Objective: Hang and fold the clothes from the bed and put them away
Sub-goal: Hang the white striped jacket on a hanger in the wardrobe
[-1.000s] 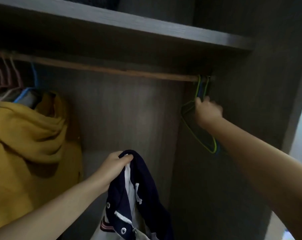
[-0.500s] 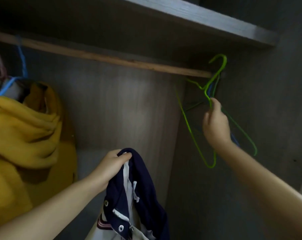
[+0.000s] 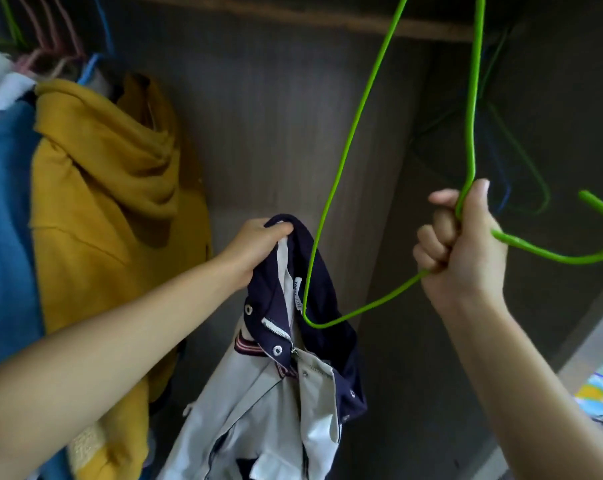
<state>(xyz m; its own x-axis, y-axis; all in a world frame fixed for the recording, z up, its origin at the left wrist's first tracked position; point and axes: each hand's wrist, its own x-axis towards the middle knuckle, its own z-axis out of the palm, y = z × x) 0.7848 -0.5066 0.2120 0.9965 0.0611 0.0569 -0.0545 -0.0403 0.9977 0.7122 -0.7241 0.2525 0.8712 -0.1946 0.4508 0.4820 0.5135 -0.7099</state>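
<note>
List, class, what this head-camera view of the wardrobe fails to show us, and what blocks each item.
- Green wire hanger: its top runs off the frame's upper edge.
- Cream jacket with navy collar: its lower part is cut off by the bottom edge.
- Spare hangers in the dark right corner: too shadowed to count.
- Mustard-yellow hoodie: its own hanger is hidden by the hood.
</note>
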